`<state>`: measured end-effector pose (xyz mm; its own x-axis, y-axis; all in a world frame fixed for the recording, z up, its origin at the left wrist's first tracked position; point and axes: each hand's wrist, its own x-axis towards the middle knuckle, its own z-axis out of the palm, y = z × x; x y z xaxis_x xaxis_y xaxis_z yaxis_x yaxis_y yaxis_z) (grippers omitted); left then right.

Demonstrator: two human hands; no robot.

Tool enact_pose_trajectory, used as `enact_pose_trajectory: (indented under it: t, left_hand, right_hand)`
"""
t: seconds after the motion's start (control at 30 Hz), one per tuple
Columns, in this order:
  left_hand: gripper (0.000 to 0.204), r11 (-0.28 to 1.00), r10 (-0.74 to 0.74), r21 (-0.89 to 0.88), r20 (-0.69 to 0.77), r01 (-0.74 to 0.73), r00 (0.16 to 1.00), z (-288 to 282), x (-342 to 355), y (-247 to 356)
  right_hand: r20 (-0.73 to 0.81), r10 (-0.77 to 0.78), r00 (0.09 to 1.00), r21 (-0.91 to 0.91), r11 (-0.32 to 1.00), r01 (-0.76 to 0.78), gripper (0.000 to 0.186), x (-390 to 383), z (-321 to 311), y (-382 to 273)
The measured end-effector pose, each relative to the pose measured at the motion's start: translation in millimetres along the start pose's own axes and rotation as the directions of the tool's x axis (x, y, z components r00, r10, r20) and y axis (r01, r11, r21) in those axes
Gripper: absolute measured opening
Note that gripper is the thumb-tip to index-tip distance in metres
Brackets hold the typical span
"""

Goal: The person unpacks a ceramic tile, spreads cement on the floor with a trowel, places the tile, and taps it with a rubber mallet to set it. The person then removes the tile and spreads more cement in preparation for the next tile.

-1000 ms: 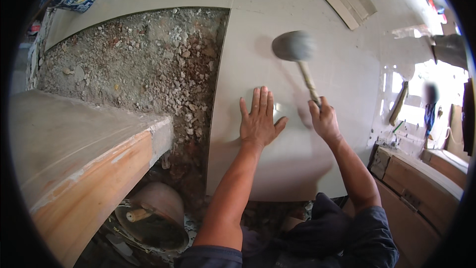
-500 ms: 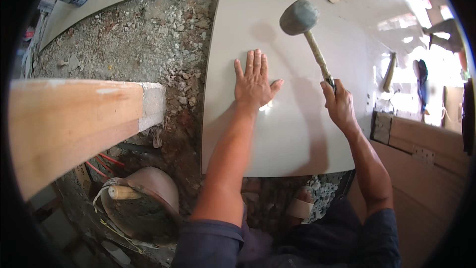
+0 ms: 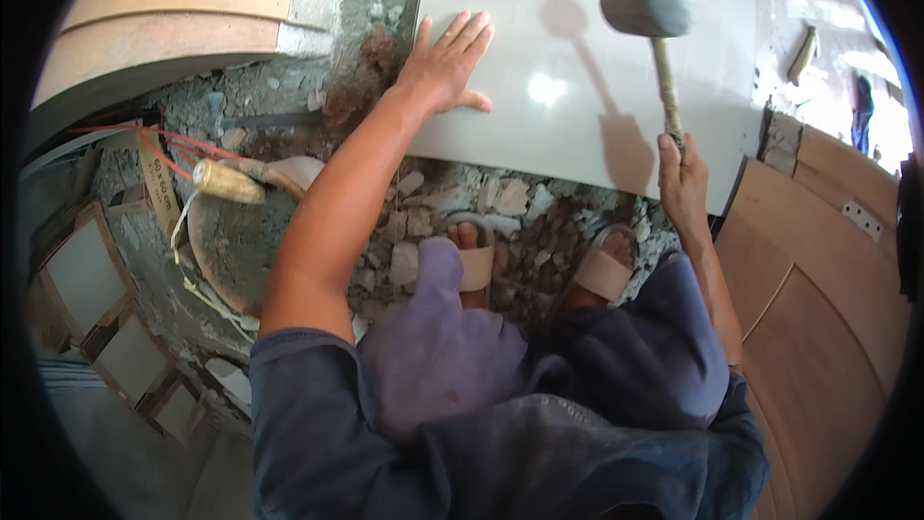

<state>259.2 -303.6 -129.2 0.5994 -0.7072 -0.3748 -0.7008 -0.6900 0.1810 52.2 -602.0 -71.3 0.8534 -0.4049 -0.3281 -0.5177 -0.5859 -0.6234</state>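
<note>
A large pale grey floor tile lies flat on a bed of rubble and mortar. My left hand rests flat on its near left corner, fingers spread. My right hand grips the wooden handle of a rubber mallet, whose dark grey head hovers above the tile and casts a shadow on it. My sandalled feet stand on the stones just below the tile's near edge, my knees bent in dark blue trousers.
A wooden plank lies at upper left. A pan of mortar with a wood-handled trowel sits on the rubble at left. Framed tiles lie at far left. A wooden door panel lies at right.
The view has tilted down toward my legs and feet. My left hand stays flat on the tile; the mallet remains raised in my right hand.
</note>
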Motion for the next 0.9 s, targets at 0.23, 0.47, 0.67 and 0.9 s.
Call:
enact_pose_trajectory:
  t: [0.23,0.47,0.67,0.9]
  left_hand:
    - [0.116,0.991,-0.056,0.126,0.111,0.042,0.992,-5,0,11]
    - [0.118,0.992,-0.059,0.121,0.112,0.045,0.992,-9,2,10]
    - [0.115,0.996,-0.043,0.078,0.046,0.04,0.998,-7,3,11]
    - [0.089,0.997,-0.045,0.067,0.124,0.037,0.991,-24,14,25]
  right_hand:
    - [0.132,0.034,0.991,-0.119,0.993,-0.018,0.029,-17,7,5]
    - [0.112,0.04,0.993,-0.152,0.988,-0.023,0.029,-31,6,18]
    - [0.083,0.005,0.997,-0.134,0.991,0.007,0.034,-42,2,39]
    - [0.216,0.305,0.927,-0.017,0.951,-0.309,0.048,-57,-12,57]
